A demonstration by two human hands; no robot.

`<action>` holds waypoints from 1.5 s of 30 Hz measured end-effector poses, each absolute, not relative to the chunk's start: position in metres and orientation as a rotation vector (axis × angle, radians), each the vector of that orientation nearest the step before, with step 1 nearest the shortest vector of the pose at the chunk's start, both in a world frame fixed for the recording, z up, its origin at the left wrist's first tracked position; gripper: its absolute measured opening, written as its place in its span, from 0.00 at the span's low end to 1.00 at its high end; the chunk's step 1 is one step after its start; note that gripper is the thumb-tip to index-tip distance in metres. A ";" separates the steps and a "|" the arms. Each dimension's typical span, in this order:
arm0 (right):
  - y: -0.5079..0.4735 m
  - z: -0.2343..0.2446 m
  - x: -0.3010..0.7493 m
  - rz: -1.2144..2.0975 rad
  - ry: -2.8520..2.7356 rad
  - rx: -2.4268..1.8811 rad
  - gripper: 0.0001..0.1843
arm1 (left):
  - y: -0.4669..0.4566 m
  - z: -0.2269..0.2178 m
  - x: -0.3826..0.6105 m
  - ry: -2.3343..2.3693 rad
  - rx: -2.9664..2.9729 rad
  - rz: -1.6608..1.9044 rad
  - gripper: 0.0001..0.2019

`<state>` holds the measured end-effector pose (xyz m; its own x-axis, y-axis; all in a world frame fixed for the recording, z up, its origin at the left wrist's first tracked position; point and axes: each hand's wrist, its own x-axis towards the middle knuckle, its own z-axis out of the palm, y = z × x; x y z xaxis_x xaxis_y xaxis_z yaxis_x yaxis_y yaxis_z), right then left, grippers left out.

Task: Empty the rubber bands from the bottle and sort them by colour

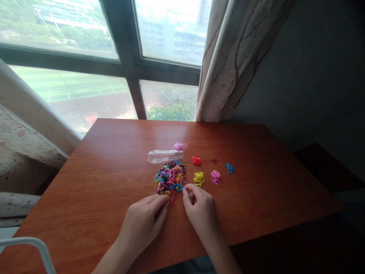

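A mixed heap of small coloured rubber bands (170, 176) lies in the middle of the wooden table, in black, pink, blue, yellow and red. At its near edge, my left hand (146, 217) is closed with thumb and forefinger together; what they hold, if anything, is hidden. A loose red rubber band (173, 197) lies beside those fingertips. My right hand (201, 205) is closed in a pinch at the heap's right edge, on what looks like a blue rubber band (180, 188). Smaller piles sit beyond it: red bands (196, 159), yellow bands (199, 179) and pink bands (216, 177).
Farther right are a blue pile (229, 168) and a few black bands (214, 161). Behind the heap, a clear bottle (164, 156) lies on its side near a pink cap (178, 146) with a loop. The table (114, 182) meets a window; a white curved bar (31, 240) stands lower left.
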<state>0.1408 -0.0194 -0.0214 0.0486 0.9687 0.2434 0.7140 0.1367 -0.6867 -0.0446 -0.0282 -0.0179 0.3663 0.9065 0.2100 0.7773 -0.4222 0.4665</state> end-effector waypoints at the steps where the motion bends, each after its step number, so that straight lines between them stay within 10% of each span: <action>1: -0.020 -0.021 0.142 0.483 -1.709 -1.623 0.09 | -0.028 -0.017 -0.044 1.490 2.345 0.642 0.10; 25: 0.019 -0.035 0.296 0.046 -1.396 -2.060 0.18 | -0.027 -0.022 -0.047 1.478 2.398 0.680 0.10; 45: -0.020 -0.033 0.204 0.176 -1.548 -1.721 0.11 | -0.029 -0.022 -0.047 1.481 2.388 0.659 0.09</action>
<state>0.2041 -0.0203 -0.0328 0.2426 0.8869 0.3931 0.7759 0.0658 -0.6274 -0.0466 -0.0286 -0.0219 0.3790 0.8931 0.2423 0.7778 -0.4493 0.4396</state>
